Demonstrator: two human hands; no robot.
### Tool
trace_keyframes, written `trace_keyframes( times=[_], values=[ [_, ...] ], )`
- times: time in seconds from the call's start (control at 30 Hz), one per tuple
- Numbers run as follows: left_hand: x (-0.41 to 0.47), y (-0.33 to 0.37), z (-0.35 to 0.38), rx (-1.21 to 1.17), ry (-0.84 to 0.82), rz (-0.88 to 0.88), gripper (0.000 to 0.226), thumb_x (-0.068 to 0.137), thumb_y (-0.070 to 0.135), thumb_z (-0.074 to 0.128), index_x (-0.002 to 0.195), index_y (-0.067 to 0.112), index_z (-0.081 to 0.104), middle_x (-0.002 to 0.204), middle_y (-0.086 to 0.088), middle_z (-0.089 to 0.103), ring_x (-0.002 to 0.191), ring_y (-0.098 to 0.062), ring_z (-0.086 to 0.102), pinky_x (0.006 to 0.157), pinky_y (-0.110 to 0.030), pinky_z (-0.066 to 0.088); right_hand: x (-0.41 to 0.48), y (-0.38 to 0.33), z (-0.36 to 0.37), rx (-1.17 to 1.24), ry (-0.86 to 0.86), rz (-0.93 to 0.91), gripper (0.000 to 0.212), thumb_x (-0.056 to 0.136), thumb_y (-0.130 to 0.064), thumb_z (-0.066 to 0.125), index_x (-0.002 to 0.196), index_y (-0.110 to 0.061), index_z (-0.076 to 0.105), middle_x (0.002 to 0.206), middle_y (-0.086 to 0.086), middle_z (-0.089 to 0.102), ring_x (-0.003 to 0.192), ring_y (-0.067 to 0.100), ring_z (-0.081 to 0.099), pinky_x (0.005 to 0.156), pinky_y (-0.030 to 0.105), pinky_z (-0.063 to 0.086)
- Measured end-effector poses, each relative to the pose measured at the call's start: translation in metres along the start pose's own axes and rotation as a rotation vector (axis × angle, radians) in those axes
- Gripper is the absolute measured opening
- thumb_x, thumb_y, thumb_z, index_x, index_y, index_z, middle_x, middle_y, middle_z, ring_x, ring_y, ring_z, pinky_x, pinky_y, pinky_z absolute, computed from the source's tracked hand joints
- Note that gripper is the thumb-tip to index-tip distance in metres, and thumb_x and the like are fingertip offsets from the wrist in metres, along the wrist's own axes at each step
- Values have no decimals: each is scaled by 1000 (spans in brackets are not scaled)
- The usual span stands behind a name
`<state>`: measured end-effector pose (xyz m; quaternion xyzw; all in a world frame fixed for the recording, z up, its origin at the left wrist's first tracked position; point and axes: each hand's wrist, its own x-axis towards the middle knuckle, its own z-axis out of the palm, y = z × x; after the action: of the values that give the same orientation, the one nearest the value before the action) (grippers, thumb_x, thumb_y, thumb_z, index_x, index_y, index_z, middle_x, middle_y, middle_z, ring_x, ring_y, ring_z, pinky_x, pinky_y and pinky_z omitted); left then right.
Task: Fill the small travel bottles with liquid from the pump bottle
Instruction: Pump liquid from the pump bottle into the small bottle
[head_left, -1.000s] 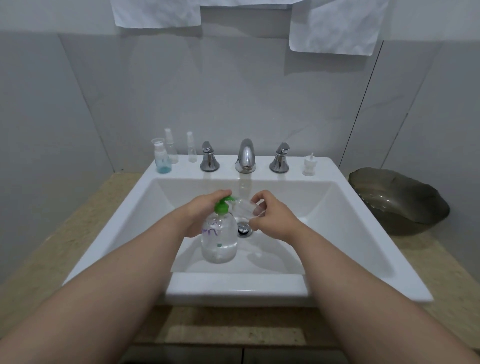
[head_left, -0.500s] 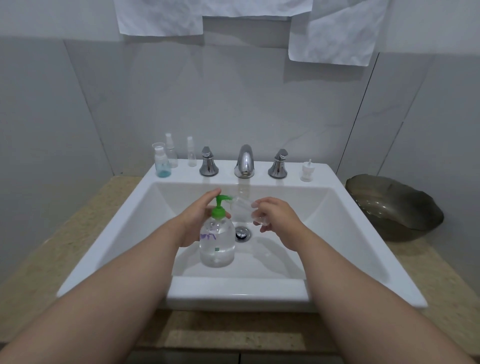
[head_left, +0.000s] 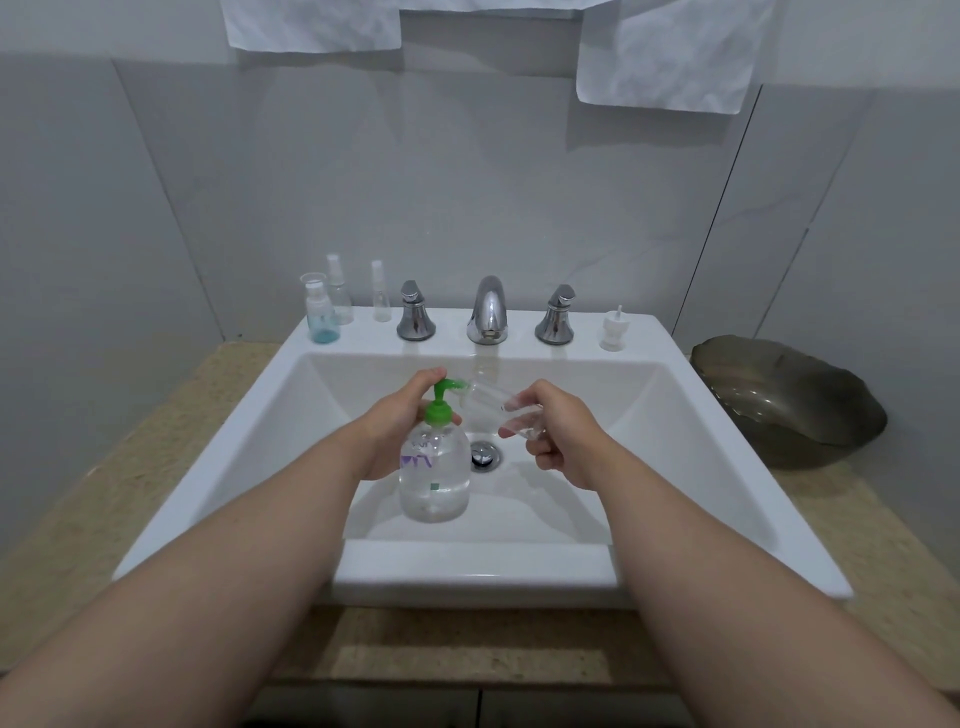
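Near the drain (head_left: 485, 456) of the sink (head_left: 467, 571): left hand (head_left: 395, 431), grip curled round the neck of the pump bottle (head_left: 434, 478); right hand (head_left: 563, 441), grip pinching a travel bottle (head_left: 493, 402), tilted, just beside the green nozzle (head_left: 457, 385).

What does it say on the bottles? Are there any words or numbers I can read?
Pump bottle: purple print and a small green mark, too blurred to read.
Travel bottle in the right hand: no writing shows.
Small bottles on the sink ledge: no writing shows.
So nothing here can be read.
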<state>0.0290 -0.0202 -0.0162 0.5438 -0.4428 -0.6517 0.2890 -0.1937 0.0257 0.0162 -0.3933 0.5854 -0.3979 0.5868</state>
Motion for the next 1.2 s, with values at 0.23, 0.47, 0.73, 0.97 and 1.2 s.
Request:
trace_keyframes(
  times=[0.23,0.47,0.73,0.97,1.2],
  values=[
    [4,0,2,28,32,22,65,64,70,68,88,11,80,99,-10,72,91,-29,59,88,-41,45,4,5,-2,113,62,34,31,84,-10,43,96,-1,70,84,17,63,46,16,29,45,24,22],
    [0,-6,-4,7,-23,28,61,82,71,60,97,14,78,103,-9,70,93,-27,60,88,-39,45,4,7,-1,106,47,85,22,86,-9,43,100,-4,59,86,21,65,47,17,32,45,24,24],
    [-2,-3,-7,-18,-79,-13,84,63,86,63,98,12,81,109,-12,72,101,-30,65,96,-42,49,10,7,-4,52,29,75,23,99,-22,45,107,-6,59,84,19,74,49,16,33,47,25,24],
    [-3,-1,-5,-5,-55,-16,80,66,77,66,107,9,77,112,-13,71,99,-29,67,95,-41,50,9,7,-3,-123,25,42,37,104,-38,39,103,-8,60,74,15,75,50,18,33,49,25,25],
    [-6,2,-4,-25,-60,12,69,84,69,61,111,7,74,110,-13,72,95,-29,67,81,-38,52,8,9,-2,-187,35,28,45,105,-42,34,98,-8,61,66,14,70,49,19,35,49,25,27]
  ],
)
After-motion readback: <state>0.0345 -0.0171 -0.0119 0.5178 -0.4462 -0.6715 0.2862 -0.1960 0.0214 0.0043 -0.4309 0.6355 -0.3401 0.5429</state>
